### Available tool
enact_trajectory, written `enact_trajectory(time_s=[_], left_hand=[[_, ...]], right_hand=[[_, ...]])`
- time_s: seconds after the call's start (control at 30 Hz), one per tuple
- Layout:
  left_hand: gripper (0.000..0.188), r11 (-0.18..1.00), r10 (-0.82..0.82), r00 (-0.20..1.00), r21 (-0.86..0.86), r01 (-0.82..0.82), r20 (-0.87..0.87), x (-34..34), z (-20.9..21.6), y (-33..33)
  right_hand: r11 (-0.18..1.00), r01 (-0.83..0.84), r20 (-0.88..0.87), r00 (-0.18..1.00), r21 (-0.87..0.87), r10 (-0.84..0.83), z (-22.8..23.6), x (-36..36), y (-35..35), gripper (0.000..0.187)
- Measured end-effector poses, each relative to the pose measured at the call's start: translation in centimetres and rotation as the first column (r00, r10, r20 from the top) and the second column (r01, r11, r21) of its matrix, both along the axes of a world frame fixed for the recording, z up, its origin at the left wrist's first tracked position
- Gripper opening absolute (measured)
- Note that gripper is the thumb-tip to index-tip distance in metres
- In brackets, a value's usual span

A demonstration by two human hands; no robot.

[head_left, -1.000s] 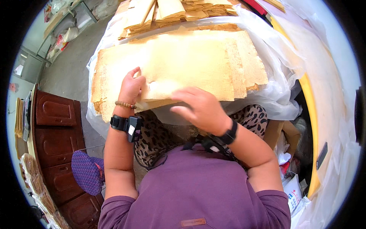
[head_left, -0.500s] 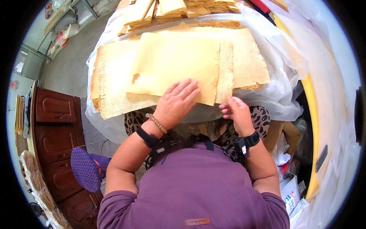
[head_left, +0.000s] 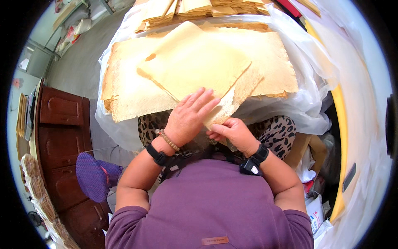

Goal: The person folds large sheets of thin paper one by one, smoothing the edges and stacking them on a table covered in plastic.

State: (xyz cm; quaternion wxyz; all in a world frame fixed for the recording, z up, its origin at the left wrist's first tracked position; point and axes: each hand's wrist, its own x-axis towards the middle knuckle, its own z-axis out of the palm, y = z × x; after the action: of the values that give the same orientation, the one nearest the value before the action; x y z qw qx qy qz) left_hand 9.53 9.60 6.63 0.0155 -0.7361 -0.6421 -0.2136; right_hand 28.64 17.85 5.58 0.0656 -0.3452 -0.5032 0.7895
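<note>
A thin tan sheet [head_left: 199, 58] with rough edges, like coarse paper, lies turned at an angle on a stack of larger tan sheets [head_left: 124, 83]. It has a small brown-edged hole near its left side. My left hand [head_left: 187, 116] rests flat on its near corner, fingers stretched out. Close beside it, my right hand [head_left: 235, 133] pinches the end of a paler, rougher strip [head_left: 242, 93] along the sheet's right edge. How far that strip is joined to the sheet I cannot tell. The fingertips of my right hand are partly hidden.
Folded tan sheets [head_left: 195, 7] are piled at the far side. Clear plastic film [head_left: 313, 79] drapes around the stack. A red-brown cabinet [head_left: 62, 145] and a purple patterned thing [head_left: 92, 178] stand at left. On the right runs a yellow-edged surface [head_left: 340, 124] with a dark flat object [head_left: 349, 177].
The sheet has turned, its right-hand edge now slanting down toward me. My right hand has moved left with the strip's end, close to my left hand, which stays flat on the sheet.
</note>
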Motion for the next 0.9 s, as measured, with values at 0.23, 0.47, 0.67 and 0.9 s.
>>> enact_trajectory(time_s=[0.23, 0.47, 0.67, 0.9], left_hand=[[0.024, 0.973, 0.072, 0.952, 0.187, -0.132, 0.298, -6.0, -1.8, -2.6], [0.026, 0.998, 0.011, 0.907, 0.046, -0.033, 0.420, -9.9, -0.3, -5.4], [0.021, 0.972, 0.166, 0.429, -0.075, -0.221, 0.888, -13.1, 1.0, -6.5], [0.025, 0.902, 0.325, 0.196, -0.241, -0.357, 0.925, -14.0, 2.0, -1.9]], right_hand=[[0.709, -0.248, -0.150, 0.881, 0.660, 0.449, 4.5, -0.9, 0.9, 0.014], [0.334, 0.197, -0.290, 0.922, 0.922, 0.257, 5.8, -0.8, 8.6, 0.032], [0.551, -0.001, -0.231, 0.907, 0.834, 0.351, 5.1, -3.5, 12.0, 0.064], [0.771, 0.082, -0.205, 0.977, 0.631, 0.063, 1.4, -6.8, 12.1, 0.039]])
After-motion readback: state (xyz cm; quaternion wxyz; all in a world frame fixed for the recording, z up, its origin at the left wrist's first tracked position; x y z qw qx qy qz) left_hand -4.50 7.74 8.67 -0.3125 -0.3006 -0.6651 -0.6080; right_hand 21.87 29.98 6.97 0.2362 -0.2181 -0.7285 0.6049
